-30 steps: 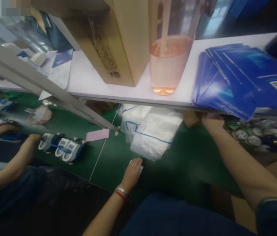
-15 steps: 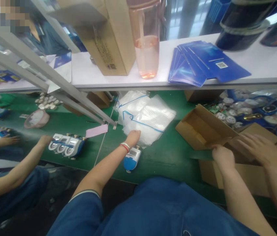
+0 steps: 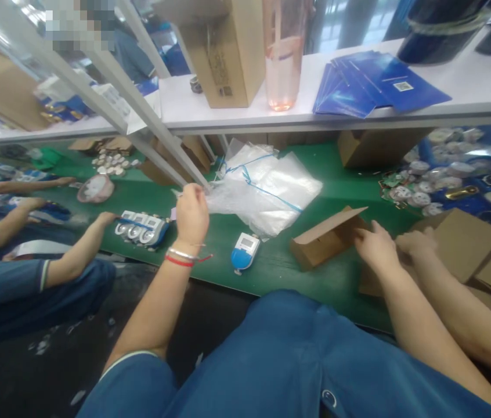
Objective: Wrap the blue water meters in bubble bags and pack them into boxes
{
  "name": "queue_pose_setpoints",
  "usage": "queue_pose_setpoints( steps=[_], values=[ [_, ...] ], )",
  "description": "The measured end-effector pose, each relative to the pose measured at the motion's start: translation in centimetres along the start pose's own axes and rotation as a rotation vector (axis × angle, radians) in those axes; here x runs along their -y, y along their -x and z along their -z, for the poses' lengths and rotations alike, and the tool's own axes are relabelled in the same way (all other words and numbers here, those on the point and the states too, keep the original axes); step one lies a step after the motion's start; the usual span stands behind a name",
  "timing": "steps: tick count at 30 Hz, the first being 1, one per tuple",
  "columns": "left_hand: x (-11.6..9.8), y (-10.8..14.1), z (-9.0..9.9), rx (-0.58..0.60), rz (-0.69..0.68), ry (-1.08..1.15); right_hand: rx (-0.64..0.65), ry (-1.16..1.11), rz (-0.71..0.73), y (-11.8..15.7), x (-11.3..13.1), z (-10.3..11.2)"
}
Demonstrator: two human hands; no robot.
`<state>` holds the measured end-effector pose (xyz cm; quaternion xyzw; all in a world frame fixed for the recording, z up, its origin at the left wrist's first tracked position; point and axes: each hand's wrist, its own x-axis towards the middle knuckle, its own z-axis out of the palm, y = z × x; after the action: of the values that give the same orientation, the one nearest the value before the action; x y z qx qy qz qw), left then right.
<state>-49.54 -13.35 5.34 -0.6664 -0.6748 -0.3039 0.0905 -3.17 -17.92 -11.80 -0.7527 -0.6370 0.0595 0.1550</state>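
My left hand (image 3: 192, 216), with a silver bangle and a red string at the wrist, is raised at the left of a pile of clear plastic bags (image 3: 286, 186). Its fingers pinch a clear bag that stretches rightward to the pile, where blue ties lie on top. A white and blue meter (image 3: 245, 251) lies on the green table below the pile. On the right, my right hand (image 3: 376, 248) grips the edge of a small open cardboard box (image 3: 324, 241), which is tilted on the table.
Another person's hand (image 3: 419, 242) is beside my right hand, near larger cartons (image 3: 458, 238). At left, a co-worker's hand (image 3: 106, 218) touches a group of meters (image 3: 143, 227). A white shelf (image 3: 237, 116) crosses above the table, with a metal post (image 3: 158, 130) at left.
My left hand has moved left and up from the pile, pulling a bag out. The small box in my right hand has shifted left and turned. The view has shifted too.
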Motion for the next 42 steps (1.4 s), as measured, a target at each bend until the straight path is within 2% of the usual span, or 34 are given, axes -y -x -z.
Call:
queue_pose_setpoints(
  steps=[2,3,4,5,6,7,8,9,11,13,15,17,19,21,22,23,24,26,27,28,29,32,35,39,42],
  values=[
    [1.9,3.3,4.0,-0.109,0.163,0.046,-0.119,-0.136,0.023,2.6,4.1,1.7],
    [2.4,5.5,5.4,-0.157,0.251,0.078,-0.106,-0.251,0.076,4.1,6.7,2.5],
    [2.6,8.0,6.2,-0.185,0.344,0.127,-0.035,-0.395,0.155,5.7,9.6,3.1],
    [2.3,10.6,6.5,-0.177,0.438,0.202,0.101,-0.537,0.250,7.3,12.7,3.5],
    [1.7,13.3,6.3,-0.103,0.520,0.304,0.261,-0.668,0.362,8.8,15.9,3.6],
    [0.9,15.9,5.7,0.022,0.595,0.424,0.439,-0.781,0.487,10.3,19.0,3.3],
    [0.0,18.2,4.9,0.201,0.653,0.560,0.586,-0.862,0.594,11.6,22.0,2.7],
    [-0.6,20.1,4.1,0.357,0.700,0.693,0.672,-0.896,0.657,12.7,24.7,1.8],
    [-0.6,22.5,3.3,0.458,0.765,0.883,0.738,-0.890,0.673,14.4,29.2,-0.4],
    [1.8,23.2,3.9,0.356,0.820,0.969,0.747,-0.875,0.673,15.4,32.4,-2.6],
    [6.3,23.1,5.6,0.168,0.869,0.939,0.753,-0.896,0.679,15.8,34.4,-4.7],
    [11.7,22.9,7.7,0.024,0.907,0.809,0.758,-0.932,0.571,15.9,35.3,-6.4],
    [16.3,23.2,9.3,-0.021,0.918,0.632,0.856,-0.952,0.428,16.0,35.2,-7.8],
    [19.5,23.9,10.0,0.021,0.883,0.474,1.089,-0.963,0.422,15.9,34.3,-9.1],
    [20.6,24.2,10.0,0.058,0.850,0.419,1.149,-0.950,0.432,15.9,33.8,-9.8],
    [21.4,24.5,10.0,0.093,0.813,0.381,1.119,-0.915,0.419,15.8,33.3,-10.6],
    [22.1,24.8,9.8,0.124,0.779,0.356,0.994,-0.850,0.377,15.8,32.8,-11.5],
    [23.2,24.9,9.4,0.167,0.739,0.330,0.598,-0.626,0.289,15.6,32.3,-13.6],
    [23.8,24.8,9.2,0.179,0.734,0.327,0.434,-0.491,0.291,15.5,32.3,-14.7],
    [24.4,24.7,9.0,0.189,0.737,0.334,0.332,-0.368,0.327,15.4,32.2,-15.7],
    [25.0,24.5,8.9,0.199,0.744,0.350,0.291,-0.270,0.381,15.2,32.1,-16.7],
    [26.6,24.2,8.7,0.213,0.759,0.428,0.333,-0.164,0.499,14.1,31.6,-18.5],
    [27.6,24.2,8.7,0.209,0.795,0.501,0.428,-0.296,0.509,11.6,30.6,-18.5],
    [28.0,24.1,8.3,0.236,0.887,0.641,0.500,-0.508,0.291,7.6,29.8,-17.4],
    [28.0,23.9,8.0,0.247,0.887,0.676,0.513,-0.655,0.159,6.0,29.9,-16.9]
  ],
)
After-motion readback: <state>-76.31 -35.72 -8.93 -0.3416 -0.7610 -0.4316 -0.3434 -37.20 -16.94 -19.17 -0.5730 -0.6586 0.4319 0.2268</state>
